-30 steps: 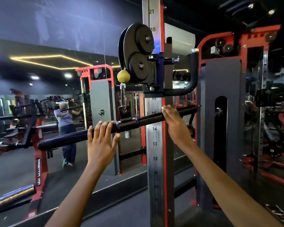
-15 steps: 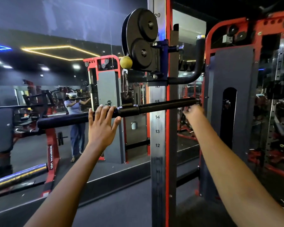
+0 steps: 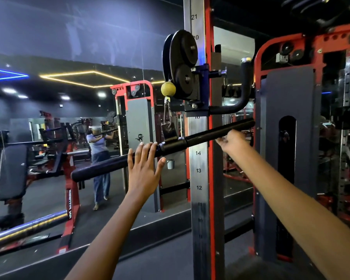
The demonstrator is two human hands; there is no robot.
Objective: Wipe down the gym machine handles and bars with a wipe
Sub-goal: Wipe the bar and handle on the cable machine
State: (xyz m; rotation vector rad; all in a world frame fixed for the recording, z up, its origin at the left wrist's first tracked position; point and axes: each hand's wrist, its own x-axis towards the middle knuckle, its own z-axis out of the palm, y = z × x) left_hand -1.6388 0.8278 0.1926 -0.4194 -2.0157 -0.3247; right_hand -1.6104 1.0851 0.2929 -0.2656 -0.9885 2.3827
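A long black cable-attachment bar (image 3: pixel 200 137) hangs tilted from a carabiner (image 3: pixel 167 115) below a yellow ball (image 3: pixel 168 88), its right end higher. My left hand (image 3: pixel 144 168) lies flat against the bar near the middle, fingers straight and pointing up. My right hand (image 3: pixel 232 141) is blurred at the underside of the bar's right section, touching it. I cannot tell how its fingers lie. No wipe shows in either hand. A curved black handle (image 3: pixel 241 98) sticks out from the pulley carriage (image 3: pixel 188 77) above.
The numbered steel upright (image 3: pixel 198 178) of the cable machine stands right behind the bar. A red-framed weight stack (image 3: pixel 291 158) fills the right. A wall mirror (image 3: pixel 49 138) on the left reflects benches and a person. A barbell (image 3: pixel 24 229) lies low at left.
My right hand slid right along the bar from near the upright towards its end, then back a little. My left hand stayed flat on the bar.
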